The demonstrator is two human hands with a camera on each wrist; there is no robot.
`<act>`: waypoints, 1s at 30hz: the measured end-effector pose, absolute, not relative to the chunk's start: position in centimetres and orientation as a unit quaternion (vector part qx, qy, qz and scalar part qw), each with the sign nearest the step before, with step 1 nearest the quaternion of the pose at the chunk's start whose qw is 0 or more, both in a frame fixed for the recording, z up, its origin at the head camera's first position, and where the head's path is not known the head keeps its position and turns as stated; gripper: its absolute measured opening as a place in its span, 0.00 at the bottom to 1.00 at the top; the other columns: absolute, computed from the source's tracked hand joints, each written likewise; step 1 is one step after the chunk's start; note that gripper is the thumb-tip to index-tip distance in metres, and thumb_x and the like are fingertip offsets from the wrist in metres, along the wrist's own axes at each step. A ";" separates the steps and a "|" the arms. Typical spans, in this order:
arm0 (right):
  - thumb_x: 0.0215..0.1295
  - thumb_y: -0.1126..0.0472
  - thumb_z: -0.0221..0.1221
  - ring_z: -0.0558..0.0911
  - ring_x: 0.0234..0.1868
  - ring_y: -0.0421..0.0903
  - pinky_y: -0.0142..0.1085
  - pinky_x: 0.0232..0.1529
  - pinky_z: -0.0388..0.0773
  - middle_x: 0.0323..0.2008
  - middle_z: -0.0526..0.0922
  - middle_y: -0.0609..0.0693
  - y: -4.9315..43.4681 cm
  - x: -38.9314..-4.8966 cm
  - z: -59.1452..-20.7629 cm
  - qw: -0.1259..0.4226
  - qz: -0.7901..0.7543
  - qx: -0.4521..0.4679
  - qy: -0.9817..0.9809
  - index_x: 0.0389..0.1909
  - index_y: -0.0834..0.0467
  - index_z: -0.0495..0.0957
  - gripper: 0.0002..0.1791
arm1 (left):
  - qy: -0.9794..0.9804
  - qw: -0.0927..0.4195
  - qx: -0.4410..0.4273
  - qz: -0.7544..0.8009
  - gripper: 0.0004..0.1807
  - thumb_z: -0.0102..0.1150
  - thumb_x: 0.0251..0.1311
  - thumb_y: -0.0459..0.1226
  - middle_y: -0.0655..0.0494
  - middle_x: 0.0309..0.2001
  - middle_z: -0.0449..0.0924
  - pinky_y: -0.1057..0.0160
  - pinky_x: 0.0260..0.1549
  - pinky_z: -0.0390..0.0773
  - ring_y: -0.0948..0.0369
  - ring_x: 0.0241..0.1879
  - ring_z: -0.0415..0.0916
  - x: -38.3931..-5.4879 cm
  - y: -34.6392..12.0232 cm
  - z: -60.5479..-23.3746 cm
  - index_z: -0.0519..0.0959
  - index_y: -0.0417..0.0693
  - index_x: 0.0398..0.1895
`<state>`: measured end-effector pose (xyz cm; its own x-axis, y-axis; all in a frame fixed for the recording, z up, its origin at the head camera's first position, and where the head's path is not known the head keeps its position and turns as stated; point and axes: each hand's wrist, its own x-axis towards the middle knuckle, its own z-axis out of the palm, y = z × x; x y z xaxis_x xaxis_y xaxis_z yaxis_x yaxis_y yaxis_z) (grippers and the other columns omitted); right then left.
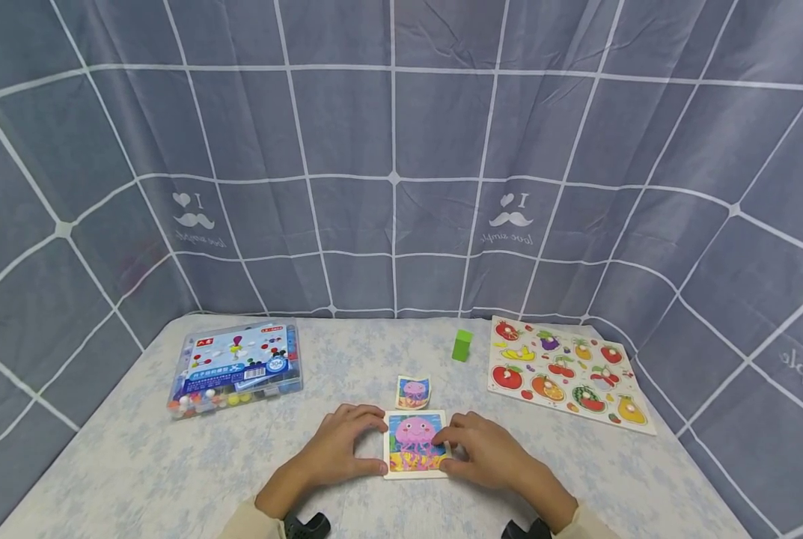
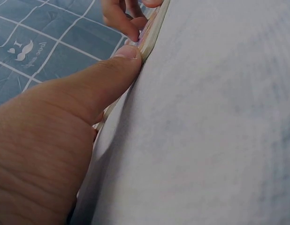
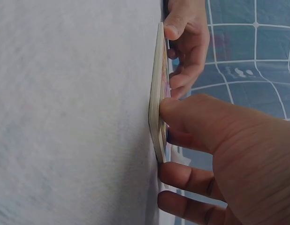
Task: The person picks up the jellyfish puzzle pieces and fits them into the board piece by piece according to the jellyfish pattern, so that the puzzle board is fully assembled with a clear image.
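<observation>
A square jellyfish puzzle board [image 1: 414, 442] with a pale raised rim lies flat on the table in front of me. My left hand [image 1: 343, 445] holds its left side, thumb by the lower corner and fingertips near the upper one. On the right side, my right hand [image 1: 485, 453] has its thumb at the lower corner, with the index fingertip over the picture. Edge-on in the right wrist view, the board [image 3: 156, 93] shows its thin pale side between both hands. Just behind it is a small jellyfish picture card [image 1: 413, 392].
A clear plastic case [image 1: 239, 367] with coloured balls inside sits at the back left. Behind the card, to the right, stands a green block [image 1: 462, 345]. A fruit puzzle board [image 1: 566, 372] lies at the right. Grey checked curtains [image 1: 394, 224] enclose the table.
</observation>
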<state>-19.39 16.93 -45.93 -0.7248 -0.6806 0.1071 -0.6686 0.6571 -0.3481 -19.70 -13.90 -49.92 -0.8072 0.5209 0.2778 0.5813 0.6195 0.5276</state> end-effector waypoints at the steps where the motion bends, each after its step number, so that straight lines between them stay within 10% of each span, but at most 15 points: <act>1: 0.64 0.48 0.68 0.69 0.34 0.35 0.31 0.33 0.68 0.36 0.74 0.35 16.9 -19.4 -45.9 0.015 -0.184 -0.371 0.910 0.49 0.45 0.85 0.14 | -0.898 0.049 -0.307 -0.312 0.31 0.70 0.50 0.64 0.63 0.62 0.75 0.48 0.50 0.66 0.57 0.59 0.67 -19.7 -13.9 -49.9 0.80 0.59 0.52; 30: 0.70 0.40 0.59 0.70 0.35 0.36 0.32 0.36 0.69 0.35 0.73 0.34 17.7 -20.8 -46.5 0.030 -0.213 -0.392 0.895 0.56 0.46 0.82 0.21 | -0.896 0.033 -0.311 -0.315 0.29 0.68 0.54 0.64 0.64 0.64 0.72 0.48 0.49 0.63 0.56 0.60 0.64 -20.3 -13.8 -50.2 0.78 0.61 0.53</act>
